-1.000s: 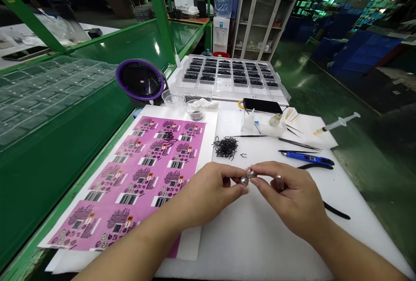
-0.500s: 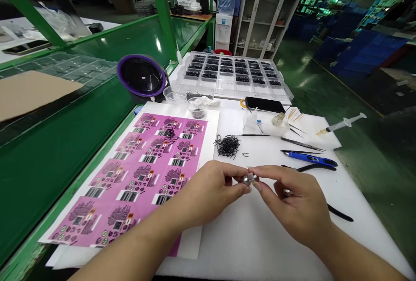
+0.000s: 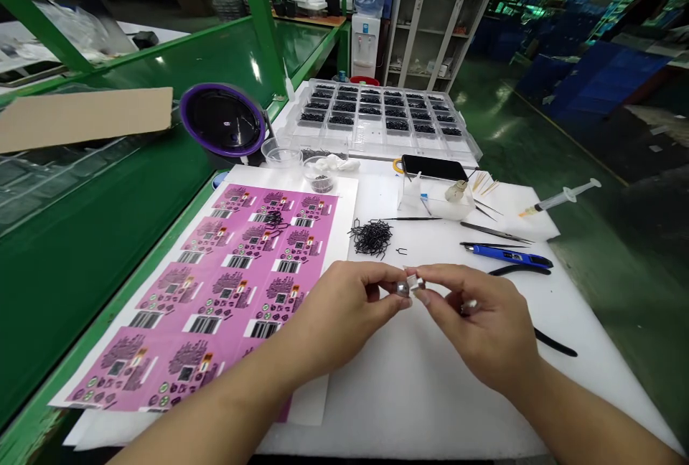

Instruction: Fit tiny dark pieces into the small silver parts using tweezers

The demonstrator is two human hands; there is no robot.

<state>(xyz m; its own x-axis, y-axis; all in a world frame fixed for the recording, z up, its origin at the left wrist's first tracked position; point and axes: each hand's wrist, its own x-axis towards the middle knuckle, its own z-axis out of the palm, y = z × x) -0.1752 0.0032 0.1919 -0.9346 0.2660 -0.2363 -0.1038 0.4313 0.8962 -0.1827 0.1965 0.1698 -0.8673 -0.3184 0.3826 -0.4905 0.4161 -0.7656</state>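
My left hand [image 3: 344,311] and my right hand [image 3: 474,325] meet above the white foam mat [image 3: 430,386], fingertips pinched together. Between them they hold a small shiny metal part [image 3: 408,285], which both hands grip. A second small silvery piece shows under the curled fingers of my right hand. Just beyond the hands lies a heap of small black wire clips [image 3: 371,237], with one loose clip [image 3: 401,250] beside it.
A pink label sheet [image 3: 226,285] lies at left. Tweezers [image 3: 495,233], a blue tool [image 3: 509,255], black pliers [image 3: 538,307] and a syringe [image 3: 560,198] lie at right. Behind are a compartment tray of black parts [image 3: 377,113], a phone [image 3: 433,167] and a purple-rimmed round device [image 3: 223,120].
My hands stay pinched on the metal part, turning it slightly. The camera shifted, and a piece of cardboard has come into view from the left over the green bench.
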